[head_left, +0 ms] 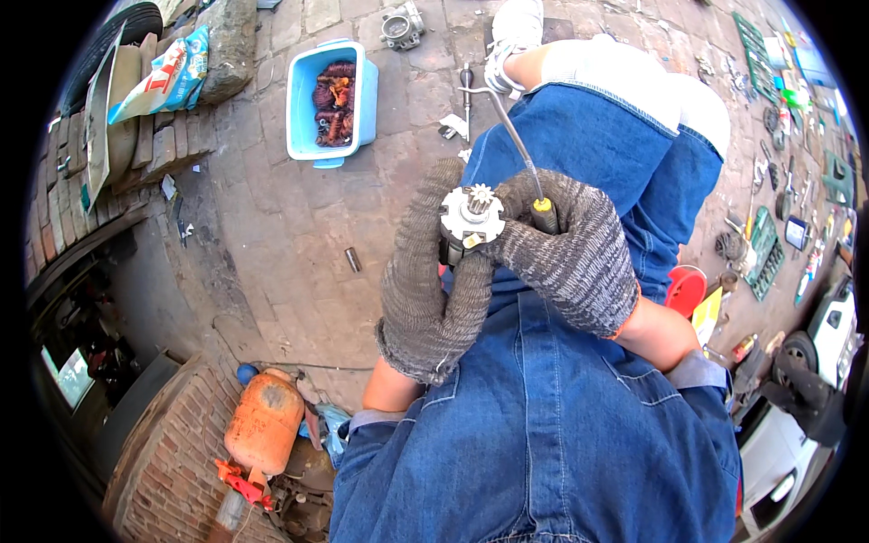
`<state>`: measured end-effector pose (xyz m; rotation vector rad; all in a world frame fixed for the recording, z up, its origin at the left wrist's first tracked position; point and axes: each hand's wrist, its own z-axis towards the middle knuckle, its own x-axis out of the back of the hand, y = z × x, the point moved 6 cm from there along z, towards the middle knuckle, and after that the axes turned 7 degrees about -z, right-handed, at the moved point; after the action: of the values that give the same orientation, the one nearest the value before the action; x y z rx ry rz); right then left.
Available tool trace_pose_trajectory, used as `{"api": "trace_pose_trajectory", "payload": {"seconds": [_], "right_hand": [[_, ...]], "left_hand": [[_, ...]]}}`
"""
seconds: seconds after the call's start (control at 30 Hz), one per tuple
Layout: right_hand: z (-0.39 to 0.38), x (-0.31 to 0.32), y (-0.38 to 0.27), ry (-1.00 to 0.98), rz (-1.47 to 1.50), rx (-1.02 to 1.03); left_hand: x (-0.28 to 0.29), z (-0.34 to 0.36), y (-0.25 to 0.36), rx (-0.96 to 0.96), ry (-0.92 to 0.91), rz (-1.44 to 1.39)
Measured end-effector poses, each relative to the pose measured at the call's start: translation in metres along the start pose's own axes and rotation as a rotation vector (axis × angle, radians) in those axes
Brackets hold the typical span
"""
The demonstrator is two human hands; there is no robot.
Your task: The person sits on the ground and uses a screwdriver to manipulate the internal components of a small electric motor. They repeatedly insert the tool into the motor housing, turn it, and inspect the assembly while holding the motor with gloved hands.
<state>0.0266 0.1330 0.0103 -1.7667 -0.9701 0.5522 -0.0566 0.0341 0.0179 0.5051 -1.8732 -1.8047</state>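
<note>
Holding 1 geared part [472,219] in left hand [423,276]

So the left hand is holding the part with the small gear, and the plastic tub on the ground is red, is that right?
Not quite: the plastic tub is light blue, as the head view shows. The left hand does hold the part with the small gear.

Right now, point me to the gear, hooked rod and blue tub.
Gear [482,197]: head view, on its toothed top.
Hooked rod [519,143]: head view, on its metal shaft.
Blue tub [366,104]: head view, on its right outer wall.
</note>
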Motion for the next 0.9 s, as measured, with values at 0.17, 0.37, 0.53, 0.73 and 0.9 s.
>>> {"api": "trace_pose_trajectory", "payload": {"seconds": [0.17,0.37,0.53,0.73,0.9], "right_hand": [[0.000,-0.004,-0.004,0.006,-0.114,0.083],[-0.015,-0.014,-0.011,-0.094,-0.070,0.254],[-0.019,-0.003,-0.009,-0.164,-0.157,0.253],[-0.022,0.008,0.005,-0.157,-0.024,0.009],[-0.021,0.015,0.006,-0.119,0.119,0.079]], "left_hand": [[0.002,-0.005,0.001,-0.069,0.039,0.087],[0.016,-0.019,-0.017,0.380,0.290,-0.270],[0.008,-0.013,-0.019,0.392,0.158,-0.797],[-0.004,-0.011,-0.030,0.505,0.151,-1.408],[-0.010,-0.014,-0.042,0.530,0.249,-1.292]]}}
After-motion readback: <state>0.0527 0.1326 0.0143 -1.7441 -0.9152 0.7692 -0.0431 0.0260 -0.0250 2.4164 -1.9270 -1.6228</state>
